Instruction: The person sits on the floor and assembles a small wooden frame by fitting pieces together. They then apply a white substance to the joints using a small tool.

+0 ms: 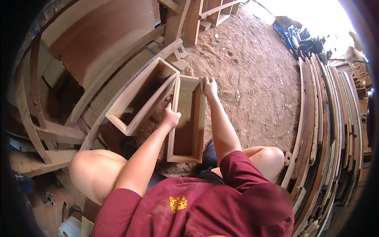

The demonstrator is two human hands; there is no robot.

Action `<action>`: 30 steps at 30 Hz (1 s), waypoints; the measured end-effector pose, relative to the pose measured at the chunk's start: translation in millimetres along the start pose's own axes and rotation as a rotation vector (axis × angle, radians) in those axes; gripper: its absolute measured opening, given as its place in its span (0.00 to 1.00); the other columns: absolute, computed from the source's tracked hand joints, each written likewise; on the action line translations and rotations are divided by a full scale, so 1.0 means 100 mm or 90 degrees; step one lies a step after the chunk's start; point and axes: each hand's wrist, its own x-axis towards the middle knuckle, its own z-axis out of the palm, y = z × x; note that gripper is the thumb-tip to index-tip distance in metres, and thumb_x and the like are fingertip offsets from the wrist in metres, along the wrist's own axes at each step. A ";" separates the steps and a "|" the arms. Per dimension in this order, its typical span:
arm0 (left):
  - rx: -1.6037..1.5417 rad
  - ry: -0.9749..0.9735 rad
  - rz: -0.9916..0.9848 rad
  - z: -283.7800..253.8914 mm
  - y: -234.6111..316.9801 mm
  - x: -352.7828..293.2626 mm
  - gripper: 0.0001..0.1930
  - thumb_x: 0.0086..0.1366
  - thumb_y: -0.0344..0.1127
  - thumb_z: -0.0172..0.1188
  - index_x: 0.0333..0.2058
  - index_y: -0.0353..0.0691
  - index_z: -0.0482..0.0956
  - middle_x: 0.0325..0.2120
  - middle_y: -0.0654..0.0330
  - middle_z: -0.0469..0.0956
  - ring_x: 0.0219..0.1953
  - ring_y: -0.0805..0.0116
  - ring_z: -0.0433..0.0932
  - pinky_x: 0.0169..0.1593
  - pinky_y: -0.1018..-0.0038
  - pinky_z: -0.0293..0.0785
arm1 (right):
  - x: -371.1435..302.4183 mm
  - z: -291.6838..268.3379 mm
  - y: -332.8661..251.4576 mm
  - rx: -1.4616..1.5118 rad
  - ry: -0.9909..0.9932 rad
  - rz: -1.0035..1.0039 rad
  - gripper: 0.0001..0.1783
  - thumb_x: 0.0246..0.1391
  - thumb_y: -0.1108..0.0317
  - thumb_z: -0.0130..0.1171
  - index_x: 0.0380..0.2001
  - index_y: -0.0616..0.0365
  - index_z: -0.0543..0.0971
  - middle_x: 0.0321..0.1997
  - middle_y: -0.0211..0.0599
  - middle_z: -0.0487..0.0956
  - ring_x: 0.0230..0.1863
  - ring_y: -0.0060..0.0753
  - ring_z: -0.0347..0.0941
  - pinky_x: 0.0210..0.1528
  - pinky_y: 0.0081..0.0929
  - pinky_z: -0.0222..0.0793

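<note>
Between my knees stands an open wooden drawer box (170,148), long and narrow, with pale rims and a darker inside. My left hand (171,117) is closed at its left wall, the fingers reaching down into the gap on that side. At the far right corner, my right hand (211,87) is closed around a thin, flat brownish piece (202,85) pressed to the outside of the right wall; its kind cannot be made out. A second open drawer box (130,127) lies to the left at an angle, its far corner close to the first one's.
Long wooden boards (312,130) are stacked along the right. On the left are a wooden frame (59,132) and a large plywood panel (106,35). A wooden shelf frame (192,25) stands at the far side on the dusty dirt floor (252,79). Dark and blue items (302,39) are heaped far right.
</note>
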 end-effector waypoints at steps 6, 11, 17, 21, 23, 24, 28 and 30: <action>0.087 -0.053 -0.013 -0.11 0.22 -0.06 0.38 0.49 0.36 0.56 0.62 0.31 0.63 0.51 0.38 0.75 0.53 0.42 0.75 0.58 0.60 0.72 | -0.06 -0.06 -0.07 -0.010 0.060 -0.031 0.24 0.62 0.53 0.54 0.44 0.68 0.76 0.46 0.60 0.79 0.50 0.55 0.76 0.52 0.41 0.68; 0.030 0.014 0.032 -0.06 0.06 -0.06 0.36 0.48 0.36 0.55 0.59 0.31 0.66 0.48 0.36 0.76 0.51 0.41 0.76 0.57 0.58 0.72 | -0.08 -0.16 -0.36 0.072 -0.041 0.007 0.25 0.62 0.52 0.56 0.46 0.67 0.76 0.46 0.55 0.80 0.48 0.48 0.76 0.51 0.37 0.68; 0.049 0.004 -0.014 -0.12 -0.01 -0.05 0.40 0.47 0.38 0.56 0.62 0.32 0.63 0.49 0.36 0.76 0.52 0.42 0.76 0.58 0.60 0.72 | -0.38 -0.05 -0.11 0.056 -0.040 -0.040 0.17 0.62 0.58 0.57 0.25 0.60 0.71 0.21 0.35 0.69 0.25 0.25 0.62 0.31 0.30 0.62; 0.074 -0.041 -0.006 -0.06 0.19 -0.06 0.41 0.48 0.39 0.56 0.63 0.32 0.62 0.49 0.37 0.76 0.52 0.43 0.76 0.58 0.59 0.72 | 0.02 -0.09 -0.03 -0.011 0.067 -0.079 0.20 0.62 0.55 0.57 0.29 0.64 0.73 0.25 0.49 0.75 0.28 0.43 0.69 0.36 0.38 0.65; 0.060 -0.038 -0.006 -0.07 0.16 -0.05 0.41 0.48 0.39 0.56 0.64 0.32 0.61 0.50 0.37 0.76 0.52 0.43 0.76 0.58 0.59 0.71 | 0.05 -0.12 -0.12 -0.053 0.000 -0.019 0.21 0.61 0.51 0.54 0.36 0.63 0.75 0.36 0.56 0.78 0.40 0.54 0.73 0.44 0.43 0.67; 0.077 -0.029 -0.008 -0.09 0.11 -0.04 0.41 0.48 0.39 0.56 0.64 0.31 0.61 0.50 0.37 0.76 0.53 0.43 0.76 0.58 0.59 0.71 | 0.05 -0.10 -0.26 -0.074 -0.043 0.005 0.23 0.61 0.50 0.53 0.39 0.63 0.76 0.41 0.59 0.79 0.47 0.60 0.75 0.48 0.45 0.68; 0.105 -0.041 -0.015 -0.15 0.12 -0.04 0.41 0.48 0.39 0.56 0.63 0.31 0.62 0.51 0.38 0.75 0.53 0.43 0.75 0.59 0.59 0.70 | -0.31 -0.23 -0.21 -0.059 -0.043 -0.033 0.22 0.61 0.50 0.53 0.38 0.62 0.75 0.41 0.58 0.79 0.46 0.61 0.74 0.48 0.45 0.68; 0.105 -0.035 -0.011 -0.15 0.13 -0.06 0.40 0.48 0.39 0.56 0.63 0.31 0.63 0.51 0.38 0.75 0.53 0.43 0.75 0.59 0.58 0.70 | -0.46 -0.27 -0.15 -0.028 -0.023 -0.045 0.23 0.61 0.51 0.56 0.30 0.65 0.72 0.27 0.54 0.75 0.32 0.52 0.72 0.39 0.43 0.67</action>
